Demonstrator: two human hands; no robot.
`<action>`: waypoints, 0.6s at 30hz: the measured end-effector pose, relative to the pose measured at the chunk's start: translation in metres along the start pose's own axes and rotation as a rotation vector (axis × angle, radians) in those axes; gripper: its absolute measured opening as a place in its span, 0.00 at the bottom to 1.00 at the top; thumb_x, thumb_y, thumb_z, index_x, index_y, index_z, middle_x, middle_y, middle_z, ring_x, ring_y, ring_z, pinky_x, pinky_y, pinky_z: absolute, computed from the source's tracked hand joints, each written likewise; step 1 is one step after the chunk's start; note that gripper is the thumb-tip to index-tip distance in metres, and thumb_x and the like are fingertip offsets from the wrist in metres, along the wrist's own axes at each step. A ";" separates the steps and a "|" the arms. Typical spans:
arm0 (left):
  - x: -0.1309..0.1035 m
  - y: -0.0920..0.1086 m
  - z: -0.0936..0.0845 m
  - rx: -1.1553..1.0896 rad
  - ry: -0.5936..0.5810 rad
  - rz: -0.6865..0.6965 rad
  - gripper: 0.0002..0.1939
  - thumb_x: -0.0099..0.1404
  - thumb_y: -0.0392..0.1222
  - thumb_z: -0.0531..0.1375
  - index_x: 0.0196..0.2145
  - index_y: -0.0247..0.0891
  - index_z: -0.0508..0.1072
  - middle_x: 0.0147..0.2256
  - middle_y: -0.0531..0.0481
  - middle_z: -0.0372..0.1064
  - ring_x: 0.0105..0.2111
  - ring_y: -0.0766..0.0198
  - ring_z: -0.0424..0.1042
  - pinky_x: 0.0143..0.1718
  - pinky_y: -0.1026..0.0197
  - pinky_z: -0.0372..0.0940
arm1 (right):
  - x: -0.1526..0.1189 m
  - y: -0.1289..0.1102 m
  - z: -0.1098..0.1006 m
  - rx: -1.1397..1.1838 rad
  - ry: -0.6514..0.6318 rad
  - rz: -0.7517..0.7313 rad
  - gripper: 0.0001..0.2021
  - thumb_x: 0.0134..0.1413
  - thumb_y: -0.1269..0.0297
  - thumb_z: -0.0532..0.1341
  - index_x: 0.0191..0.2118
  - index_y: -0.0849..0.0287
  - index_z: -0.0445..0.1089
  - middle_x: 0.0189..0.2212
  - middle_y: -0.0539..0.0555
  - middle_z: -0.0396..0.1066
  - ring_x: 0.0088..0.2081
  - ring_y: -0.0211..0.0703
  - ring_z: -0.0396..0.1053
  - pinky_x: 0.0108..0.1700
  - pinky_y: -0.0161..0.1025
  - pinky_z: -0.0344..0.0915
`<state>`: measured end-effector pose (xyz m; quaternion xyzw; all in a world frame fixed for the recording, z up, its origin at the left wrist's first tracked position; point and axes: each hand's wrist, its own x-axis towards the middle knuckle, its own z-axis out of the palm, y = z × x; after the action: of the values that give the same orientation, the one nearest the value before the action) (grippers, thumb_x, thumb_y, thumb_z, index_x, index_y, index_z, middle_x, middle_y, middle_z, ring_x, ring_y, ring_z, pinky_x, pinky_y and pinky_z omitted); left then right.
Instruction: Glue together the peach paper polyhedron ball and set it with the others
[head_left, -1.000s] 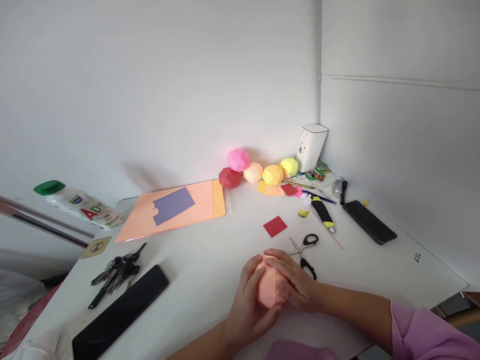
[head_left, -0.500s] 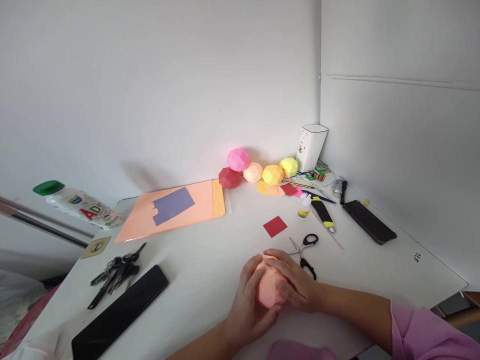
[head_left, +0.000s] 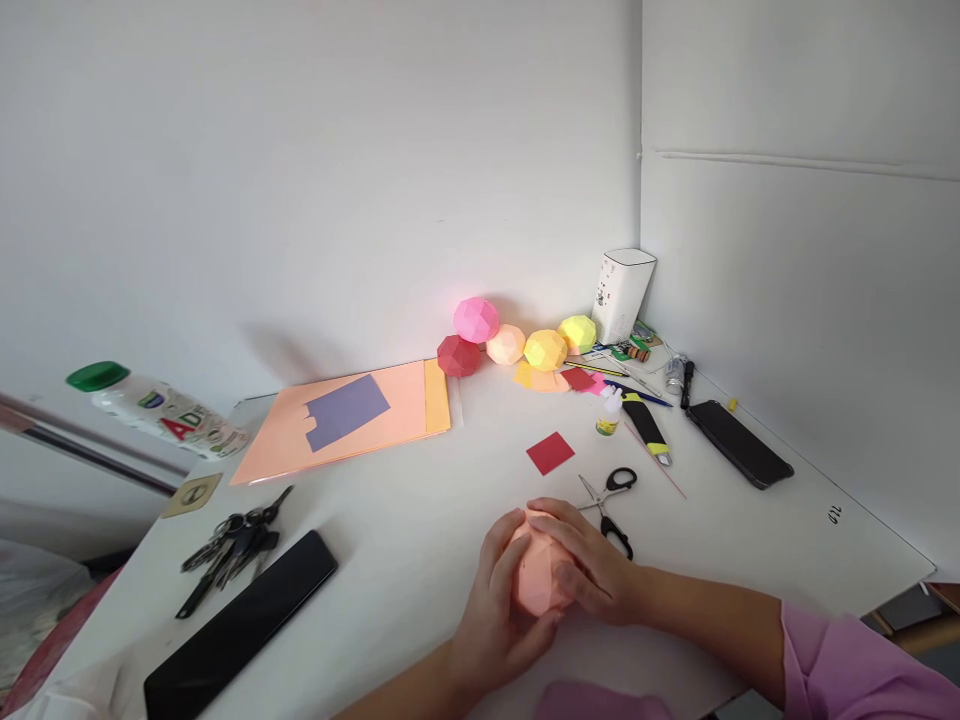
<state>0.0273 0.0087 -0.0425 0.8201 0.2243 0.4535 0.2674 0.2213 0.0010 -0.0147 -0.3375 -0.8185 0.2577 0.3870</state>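
Note:
A peach faceted paper ball [head_left: 538,575] is held between both hands near the front of the table. My left hand [head_left: 496,610] wraps its left side and underside, the thumb low at the front. From the right, my right hand [head_left: 592,565] curls over the top and side, its fingertips close to those of my left hand. Open scissors [head_left: 609,505] lie just behind my right hand. A red paper square [head_left: 550,453] is flat on the table beyond the ball.
Along the wall sit several faceted balls [head_left: 546,350] beside peach sheets [head_left: 352,420]. Glue [head_left: 609,412], a cutter [head_left: 646,428] and a black phone [head_left: 740,443] are at right. Keys [head_left: 236,545], a black slab [head_left: 241,630] and a green-capped bottle [head_left: 161,408] are at left.

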 end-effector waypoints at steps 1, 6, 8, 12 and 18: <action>0.000 0.000 0.000 0.000 0.001 0.000 0.35 0.65 0.39 0.56 0.65 0.36 0.45 0.62 0.32 0.43 0.64 0.46 0.48 0.59 0.40 0.57 | 0.000 0.000 0.000 -0.002 -0.002 0.003 0.22 0.67 0.59 0.46 0.64 0.57 0.50 0.60 0.63 0.54 0.62 0.49 0.53 0.62 0.49 0.58; -0.002 -0.001 0.001 -0.003 0.000 -0.007 0.35 0.65 0.39 0.57 0.65 0.36 0.45 0.62 0.32 0.44 0.64 0.45 0.48 0.59 0.39 0.57 | -0.001 0.000 -0.001 -0.010 -0.008 0.010 0.22 0.67 0.59 0.46 0.63 0.58 0.50 0.60 0.64 0.55 0.62 0.50 0.54 0.62 0.50 0.58; -0.002 -0.001 0.001 -0.006 -0.001 -0.007 0.35 0.65 0.40 0.57 0.65 0.36 0.45 0.62 0.32 0.44 0.64 0.45 0.48 0.59 0.38 0.57 | 0.000 -0.001 -0.001 -0.003 -0.006 0.008 0.22 0.67 0.58 0.46 0.63 0.58 0.50 0.60 0.64 0.54 0.62 0.49 0.54 0.62 0.50 0.58; -0.001 0.000 0.001 0.003 0.005 -0.006 0.35 0.65 0.40 0.57 0.65 0.37 0.45 0.62 0.32 0.45 0.64 0.45 0.49 0.58 0.39 0.58 | 0.002 -0.002 -0.002 0.007 0.000 -0.003 0.22 0.68 0.58 0.45 0.63 0.57 0.50 0.59 0.64 0.55 0.62 0.49 0.54 0.61 0.49 0.59; -0.001 0.000 0.000 0.004 0.002 -0.011 0.35 0.65 0.39 0.57 0.65 0.37 0.45 0.62 0.32 0.44 0.64 0.45 0.49 0.58 0.39 0.57 | 0.002 -0.003 -0.002 0.005 0.004 -0.012 0.22 0.68 0.58 0.45 0.63 0.57 0.50 0.59 0.63 0.54 0.62 0.48 0.54 0.61 0.49 0.58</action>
<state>0.0273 0.0078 -0.0429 0.8188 0.2303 0.4525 0.2678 0.2204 0.0009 -0.0103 -0.3321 -0.8192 0.2565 0.3909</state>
